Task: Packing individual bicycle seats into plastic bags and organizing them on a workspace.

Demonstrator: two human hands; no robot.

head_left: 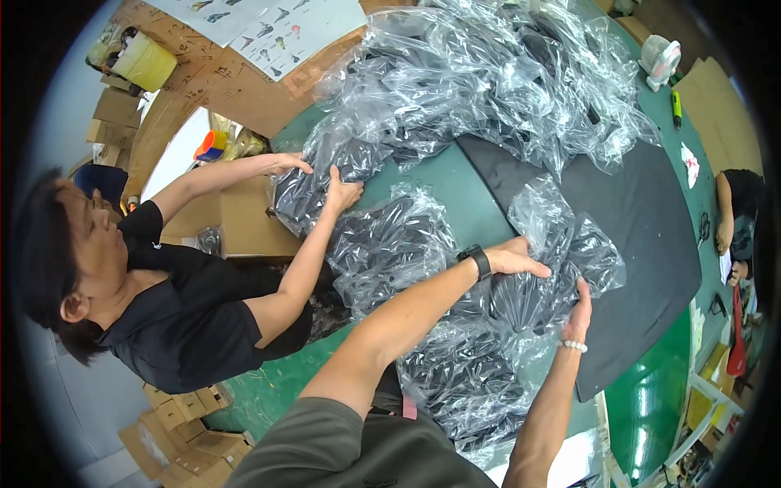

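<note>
Between my two hands is a clear plastic bag (pixel 533 297) with something dark inside, its loose film crumpled upward at the far side. My left hand (pixel 514 259), below a black wristwatch, grips the bag's left side. On the right edge, my right hand (pixel 577 315), with a pale bead bracelet at the wrist, holds the same bag; part of its fingers is hidden by the film. Close to me lie more bagged dark items (pixel 464 382). Another bagged bundle (pixel 390 244) rests left of my left hand.
A co-worker at the left handles a bagged dark item (pixel 305 191) with both hands. A large heap of bagged items (pixel 488 73) covers the far table. Under my bag, a black sheet (pixel 643 268) spreads over the green tabletop. A small white fan (pixel 660 61) stands far right; another person works there.
</note>
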